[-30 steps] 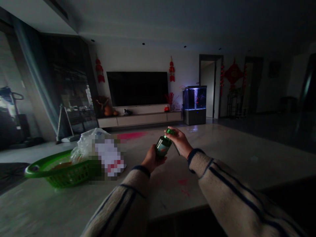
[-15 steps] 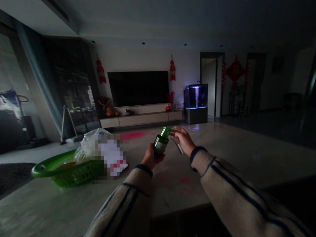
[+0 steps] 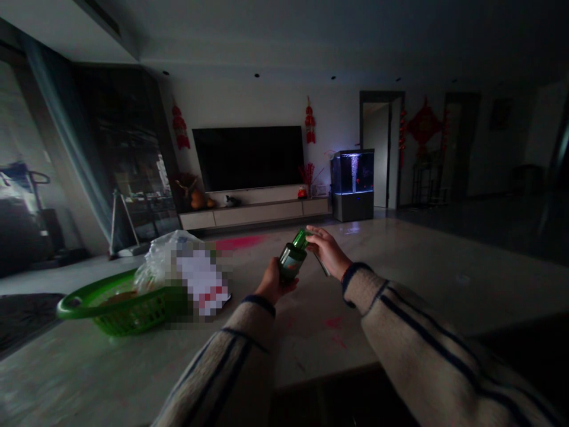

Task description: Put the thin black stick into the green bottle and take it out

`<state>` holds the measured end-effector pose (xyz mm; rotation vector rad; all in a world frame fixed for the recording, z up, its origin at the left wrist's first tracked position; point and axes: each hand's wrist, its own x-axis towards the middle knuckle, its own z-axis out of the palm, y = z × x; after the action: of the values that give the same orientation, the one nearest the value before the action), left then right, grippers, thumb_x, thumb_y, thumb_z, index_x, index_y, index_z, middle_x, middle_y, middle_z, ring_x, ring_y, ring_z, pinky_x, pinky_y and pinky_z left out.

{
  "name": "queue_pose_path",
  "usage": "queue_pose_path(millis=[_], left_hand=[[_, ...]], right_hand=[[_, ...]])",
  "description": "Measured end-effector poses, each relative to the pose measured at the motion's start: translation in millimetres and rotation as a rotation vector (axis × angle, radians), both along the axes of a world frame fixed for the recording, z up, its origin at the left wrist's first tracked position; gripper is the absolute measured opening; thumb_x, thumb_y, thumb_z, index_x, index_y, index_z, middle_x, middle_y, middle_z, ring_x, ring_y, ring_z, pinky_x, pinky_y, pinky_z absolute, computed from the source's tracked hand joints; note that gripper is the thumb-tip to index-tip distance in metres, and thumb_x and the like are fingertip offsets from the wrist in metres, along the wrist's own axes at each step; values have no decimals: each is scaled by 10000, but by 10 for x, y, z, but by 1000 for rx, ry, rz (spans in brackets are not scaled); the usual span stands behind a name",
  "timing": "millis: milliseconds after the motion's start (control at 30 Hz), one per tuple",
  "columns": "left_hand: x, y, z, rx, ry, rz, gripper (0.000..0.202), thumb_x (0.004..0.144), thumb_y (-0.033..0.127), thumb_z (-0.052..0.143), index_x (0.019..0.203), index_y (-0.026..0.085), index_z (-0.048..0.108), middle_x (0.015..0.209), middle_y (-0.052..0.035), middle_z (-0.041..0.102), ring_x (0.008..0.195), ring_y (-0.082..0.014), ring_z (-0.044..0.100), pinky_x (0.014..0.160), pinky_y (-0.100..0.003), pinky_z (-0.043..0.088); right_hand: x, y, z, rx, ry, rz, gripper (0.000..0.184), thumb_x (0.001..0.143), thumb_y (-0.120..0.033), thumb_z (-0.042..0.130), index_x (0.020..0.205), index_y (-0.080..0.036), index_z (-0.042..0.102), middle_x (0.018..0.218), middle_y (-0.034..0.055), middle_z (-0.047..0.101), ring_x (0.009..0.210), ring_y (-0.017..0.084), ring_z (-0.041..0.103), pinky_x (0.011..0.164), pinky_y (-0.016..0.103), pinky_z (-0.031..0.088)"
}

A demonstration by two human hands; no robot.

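Note:
My left hand (image 3: 272,281) grips the body of a green glass bottle (image 3: 291,260), which tilts with its neck up and to the right. My right hand (image 3: 326,252) is beside the bottle's neck, its fingertips at or almost at the glass. A thin dark rod-like tool (image 3: 322,264) sticks out below my right hand, apparently held against the palm; its exact kind is hard to tell. The bottle's mouth is hidden by the angle and dim light.
A green plastic basket (image 3: 120,311) stands to the left on the pale stone table (image 3: 311,350), holding a plastic bag and a blurred white package (image 3: 202,281). Pink marks stain the tabletop. Beyond lie a TV cabinet and a lit aquarium.
My right hand was on the bottle's neck a second ago, lifted away, and has now come back close to it. The bottle stays in my left hand.

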<state>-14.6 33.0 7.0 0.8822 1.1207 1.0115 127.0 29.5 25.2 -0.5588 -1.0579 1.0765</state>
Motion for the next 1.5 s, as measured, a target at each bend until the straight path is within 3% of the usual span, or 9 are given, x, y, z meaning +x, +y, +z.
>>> queue_pose_path(millis=[233, 767, 1133, 1500], left_hand=[[21, -39, 12, -13, 35, -25, 432, 844, 418, 236, 902, 111, 536, 592, -57, 574, 402, -139, 521, 361, -226, 398], [-39, -31, 41, 23, -12, 63, 486, 857, 421, 179, 935, 105, 540, 596, -62, 579, 384, -131, 508, 355, -224, 388], [41, -53, 9, 4, 81, 5, 440, 841, 425, 226, 947, 116, 521, 619, -60, 575, 418, -148, 538, 361, -227, 395], [-13, -31, 50, 11, 18, -12, 487, 852, 432, 184, 907, 108, 544, 624, -66, 591, 416, -135, 533, 336, -216, 393]], right_hand=[[-38, -15, -7, 113, -63, -36, 507, 523, -226, 723, 989, -191, 526, 851, 2, 626, 791, 126, 589, 800, 293, 438], [3, -32, 14, 93, -82, -61, 443, 519, -163, 695, 936, -189, 547, 825, 5, 628, 767, 133, 595, 777, 315, 459], [-20, -25, -18, 131, -124, -40, 523, 524, -212, 725, 1003, -206, 513, 897, 14, 636, 818, 139, 594, 809, 311, 453], [12, 8, -19, 125, -93, -98, 506, 492, -188, 732, 959, -195, 536, 932, 27, 610, 829, 144, 593, 795, 324, 467]])
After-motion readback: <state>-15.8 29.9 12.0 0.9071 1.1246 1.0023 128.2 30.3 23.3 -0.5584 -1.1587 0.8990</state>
